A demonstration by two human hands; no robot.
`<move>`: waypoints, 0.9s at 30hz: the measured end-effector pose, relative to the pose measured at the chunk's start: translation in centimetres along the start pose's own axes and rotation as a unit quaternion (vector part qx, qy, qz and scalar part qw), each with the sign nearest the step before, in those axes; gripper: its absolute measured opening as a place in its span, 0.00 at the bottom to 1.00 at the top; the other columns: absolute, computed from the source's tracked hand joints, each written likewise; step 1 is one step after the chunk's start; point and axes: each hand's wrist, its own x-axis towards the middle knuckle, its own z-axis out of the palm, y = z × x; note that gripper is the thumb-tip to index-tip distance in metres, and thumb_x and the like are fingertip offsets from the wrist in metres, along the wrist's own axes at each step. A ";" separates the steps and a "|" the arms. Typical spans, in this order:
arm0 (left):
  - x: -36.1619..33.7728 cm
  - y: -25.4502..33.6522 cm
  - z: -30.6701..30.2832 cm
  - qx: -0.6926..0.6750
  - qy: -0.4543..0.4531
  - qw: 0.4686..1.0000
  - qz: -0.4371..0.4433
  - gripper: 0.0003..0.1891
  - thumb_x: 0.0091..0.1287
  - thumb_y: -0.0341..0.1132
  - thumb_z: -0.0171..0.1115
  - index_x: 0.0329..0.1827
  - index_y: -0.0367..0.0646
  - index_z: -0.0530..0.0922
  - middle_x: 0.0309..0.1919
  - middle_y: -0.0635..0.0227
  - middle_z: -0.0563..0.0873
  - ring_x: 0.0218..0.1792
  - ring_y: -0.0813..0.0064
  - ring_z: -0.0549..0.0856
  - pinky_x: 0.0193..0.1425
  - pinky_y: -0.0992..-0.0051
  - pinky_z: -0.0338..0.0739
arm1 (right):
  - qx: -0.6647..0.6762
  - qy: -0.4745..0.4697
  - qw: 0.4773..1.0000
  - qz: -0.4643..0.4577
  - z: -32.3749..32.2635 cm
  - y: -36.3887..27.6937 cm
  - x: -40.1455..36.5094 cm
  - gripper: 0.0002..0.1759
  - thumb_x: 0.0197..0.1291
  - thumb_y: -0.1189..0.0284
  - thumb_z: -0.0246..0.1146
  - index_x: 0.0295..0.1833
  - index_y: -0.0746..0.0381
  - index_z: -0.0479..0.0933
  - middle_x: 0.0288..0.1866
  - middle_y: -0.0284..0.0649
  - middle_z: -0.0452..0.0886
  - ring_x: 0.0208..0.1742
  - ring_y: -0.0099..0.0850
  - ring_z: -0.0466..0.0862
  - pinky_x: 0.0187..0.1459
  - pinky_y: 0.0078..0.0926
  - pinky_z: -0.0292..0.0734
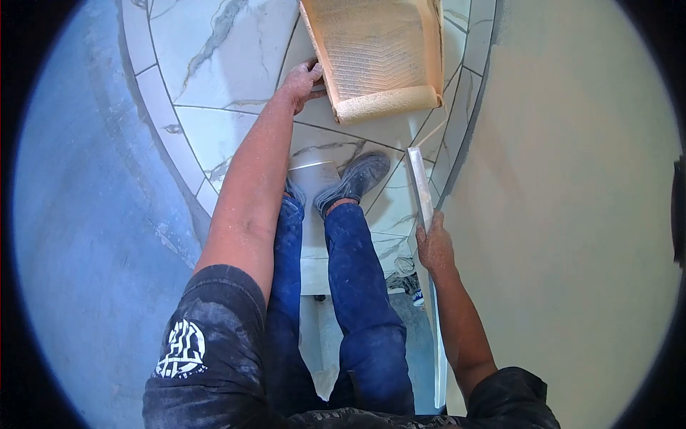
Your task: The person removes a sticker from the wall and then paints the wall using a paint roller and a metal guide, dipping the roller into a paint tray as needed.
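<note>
A paint tray (379,43) smeared with peach-coloured paint rests on the tiled floor at the top of the view. Across its near end lies a paint roller (389,104), its sleeve coated in the same paint. My left hand (304,86) reaches forward, its fingers closed at the tray's left edge; the fingertips are partly hidden. On the right, my right hand (434,247) is wrapped around a long pale pole (420,186). A thin rod runs from the roller's right end to the top of this pole.
Marble-patterned tiles (221,64) cover the floor, with a bluish wall (86,214) left and a cream wall (572,214) right. My dusty shoes (364,175) stand near a pale flat-edged object (314,179). Crumpled material (404,275) lies by the tile edge, beside the pole.
</note>
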 end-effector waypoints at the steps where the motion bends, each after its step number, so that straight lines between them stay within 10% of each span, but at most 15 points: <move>1: 0.1 -0.1 0.1 0.026 0.014 1.000 -0.004 0.28 0.76 0.46 0.45 0.74 0.44 0.56 0.64 0.61 0.72 0.61 0.66 0.75 0.64 0.58 0.72 | 0.003 0.002 1.000 0.001 -0.2 -0.4 -0.2 0.28 0.64 0.65 0.56 0.65 0.62 0.56 0.40 0.65 0.80 0.43 0.63 0.80 0.46 0.57 0.74; 11: -5.9 -1.2 -1.2 0.097 0.107 0.989 0.020 0.27 0.72 0.54 0.48 0.69 0.50 0.67 0.52 0.67 0.79 0.41 0.73 0.77 0.42 0.70 0.75 | 0.116 -0.008 0.991 -0.071 -4.1 -0.7 -5.3 0.28 0.65 0.62 0.57 0.65 0.62 0.59 0.44 0.66 0.79 0.47 0.62 0.79 0.48 0.55 0.73; 17: -14.2 -4.9 -5.0 0.323 0.154 0.933 0.023 0.31 0.69 0.55 0.44 0.64 0.38 0.71 0.61 0.42 0.74 0.64 0.46 0.71 0.69 0.57 0.63 | 0.181 0.025 0.974 -0.131 -8.0 -2.3 -12.3 0.28 0.63 0.62 0.58 0.65 0.63 0.61 0.43 0.64 0.80 0.47 0.59 0.81 0.48 0.49 0.75; 27: -43.3 -1.3 -4.8 0.283 0.139 0.937 0.150 0.24 0.68 0.51 0.52 0.61 0.47 0.76 0.59 0.52 0.78 0.61 0.53 0.75 0.66 0.62 0.67 | 0.296 0.175 0.891 -0.297 -14.8 -9.3 -32.6 0.30 0.63 0.63 0.59 0.65 0.69 0.61 0.45 0.60 0.80 0.49 0.54 0.82 0.50 0.44 0.74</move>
